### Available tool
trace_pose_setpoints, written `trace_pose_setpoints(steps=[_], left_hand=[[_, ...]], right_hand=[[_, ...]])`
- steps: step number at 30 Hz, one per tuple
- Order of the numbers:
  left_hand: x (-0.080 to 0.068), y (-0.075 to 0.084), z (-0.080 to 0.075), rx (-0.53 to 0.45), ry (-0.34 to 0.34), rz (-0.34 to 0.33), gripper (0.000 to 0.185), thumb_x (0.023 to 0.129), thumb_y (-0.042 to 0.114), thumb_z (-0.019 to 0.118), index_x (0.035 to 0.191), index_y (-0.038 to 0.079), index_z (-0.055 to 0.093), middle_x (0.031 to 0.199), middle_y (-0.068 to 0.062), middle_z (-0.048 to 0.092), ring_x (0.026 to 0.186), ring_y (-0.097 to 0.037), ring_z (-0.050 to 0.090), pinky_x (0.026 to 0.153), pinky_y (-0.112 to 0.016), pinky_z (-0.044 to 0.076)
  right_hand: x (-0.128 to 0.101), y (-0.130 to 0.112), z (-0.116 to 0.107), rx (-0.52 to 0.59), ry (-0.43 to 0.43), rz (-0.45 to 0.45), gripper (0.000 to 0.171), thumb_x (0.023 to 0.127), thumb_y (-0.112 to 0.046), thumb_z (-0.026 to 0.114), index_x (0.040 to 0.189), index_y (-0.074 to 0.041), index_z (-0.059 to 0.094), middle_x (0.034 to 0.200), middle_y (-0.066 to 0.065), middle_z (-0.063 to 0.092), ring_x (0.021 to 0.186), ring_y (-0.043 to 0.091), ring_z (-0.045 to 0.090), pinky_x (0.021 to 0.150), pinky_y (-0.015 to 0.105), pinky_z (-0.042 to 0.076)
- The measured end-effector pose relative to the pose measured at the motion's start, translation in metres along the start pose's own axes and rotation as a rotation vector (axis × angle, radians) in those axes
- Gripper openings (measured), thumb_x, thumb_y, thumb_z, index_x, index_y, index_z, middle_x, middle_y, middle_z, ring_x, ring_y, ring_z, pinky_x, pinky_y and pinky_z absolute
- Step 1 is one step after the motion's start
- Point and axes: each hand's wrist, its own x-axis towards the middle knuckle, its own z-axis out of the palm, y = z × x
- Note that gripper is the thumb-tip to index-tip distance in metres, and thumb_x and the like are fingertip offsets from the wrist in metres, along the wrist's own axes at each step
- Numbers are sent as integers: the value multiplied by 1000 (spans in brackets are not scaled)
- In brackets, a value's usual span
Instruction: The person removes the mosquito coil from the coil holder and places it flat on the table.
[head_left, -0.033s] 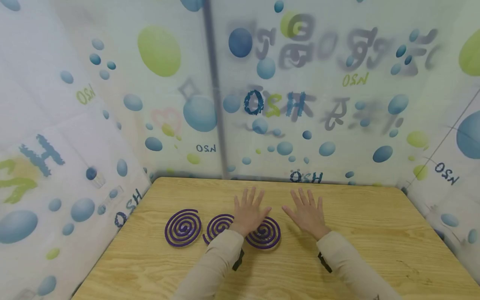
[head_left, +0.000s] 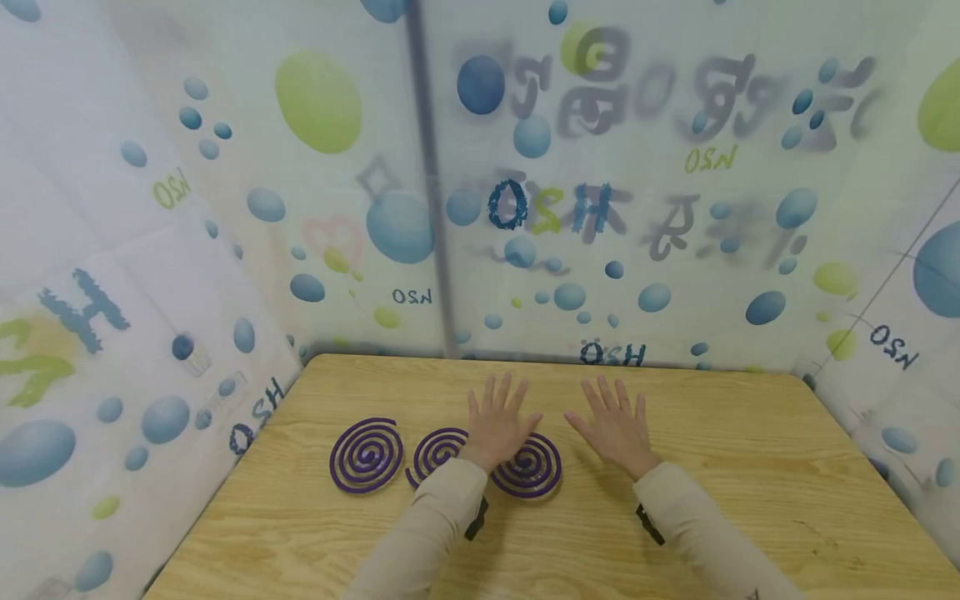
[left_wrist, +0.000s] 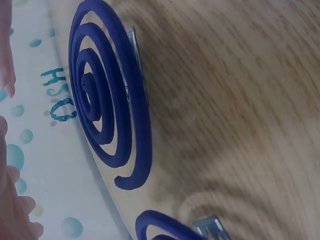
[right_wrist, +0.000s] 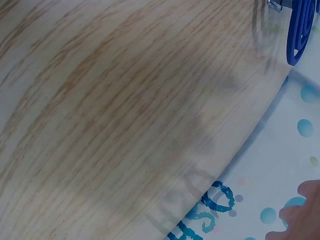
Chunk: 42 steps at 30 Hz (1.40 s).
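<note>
Under a frosted curtain (head_left: 675, 250) printed with bubbles and mirrored "H2O", both the left hand (head_left: 497, 425) and right hand (head_left: 617, 427) lie flat, fingers spread, holding nothing, on the wood-grain table (head_left: 750, 467) at lower centre beside three purple spiral coils (head_left: 366, 455).

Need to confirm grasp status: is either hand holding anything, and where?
Nothing is held. Left hand and right hand are spread flat, fingers straight, over the table.

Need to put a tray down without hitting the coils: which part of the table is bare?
Bare wood lies right of the right hand to the table edge, and along the near edge. The left half is crowded: three purple coils, the left hand over two.
</note>
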Motion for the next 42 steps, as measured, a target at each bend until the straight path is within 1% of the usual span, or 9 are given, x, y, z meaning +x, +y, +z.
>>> trace_pose_setpoints(steps=[7, 12, 17, 19, 26, 29, 32, 36, 42], left_hand=[[2, -1, 0, 18, 0, -11, 61, 90, 56, 25, 142, 27, 14, 148, -3, 8, 133, -27, -1, 102, -57, 0], [-1, -2, -4, -6, 10, -1, 61, 90, 55, 28, 142, 25, 17, 147, -5, 10, 133, -29, 1, 102, -58, 2], [-4, -9, -8, -40, 19, -1, 61, 90, 56, 27, 142, 25, 17, 147, -6, 10, 133, -29, 2, 102, -58, 3], [-6, -14, -9, -91, 31, -10, 61, 90, 56, 28, 142, 25, 18, 147, -6, 9, 133, -30, 2, 102, -59, 3], [-16, -29, -8, -367, 138, -26, 57, 91, 46, 38, 140, 18, 27, 145, -10, 16, 132, -33, 8, 101, -60, 5], [-22, -34, -10, -473, 147, -31, 57, 91, 45, 40, 139, 18, 27, 144, -11, 19, 131, -34, 13, 101, -58, 9], [-27, -37, -11, -597, 127, -22, 58, 91, 43, 41, 140, 15, 27, 142, -12, 25, 129, -34, 20, 102, -56, 15], [-31, -39, -9, -808, 63, -31, 57, 92, 37, 44, 140, 14, 25, 139, -15, 30, 125, -36, 27, 99, -54, 24], [-32, -42, 3, -1013, -4, -68, 59, 91, 36, 48, 140, 15, 24, 135, -23, 33, 120, -40, 34, 95, -51, 33]], right_hand=[[-2, 1, 1, -2, 0, -5, 72, 86, -58, 35, 140, -11, 26, 144, 17, 16, 131, 38, 1, 97, 59, -14], [-5, 1, 1, 5, 2, -10, 73, 86, -60, 34, 139, -11, 27, 144, 17, 16, 131, 39, 1, 97, 58, -15], [-7, 0, 2, 17, 15, -35, 72, 86, -58, 36, 139, -11, 27, 144, 17, 15, 130, 39, 3, 97, 59, -14], [-8, -1, 3, 30, 31, -47, 71, 87, -56, 38, 139, -10, 28, 144, 18, 15, 130, 40, 4, 97, 60, -12], [-16, -4, 6, 127, 74, -120, 66, 86, -47, 48, 137, -8, 31, 143, 18, 18, 129, 40, 9, 97, 63, -6], [-19, -6, 7, 178, 67, -139, 65, 87, -45, 49, 137, -7, 31, 143, 18, 19, 129, 41, 11, 96, 64, -5], [-21, -8, 9, 252, 37, -135, 64, 87, -41, 50, 137, -6, 30, 142, 20, 20, 128, 42, 13, 95, 66, -3], [-24, -11, 14, 364, -24, -126, 63, 88, -32, 52, 137, -1, 28, 140, 24, 21, 126, 45, 16, 94, 68, 3], [-28, -17, 24, 558, -105, -92, 63, 86, -23, 57, 135, 4, 28, 139, 27, 21, 126, 43, 20, 101, 57, 16]])
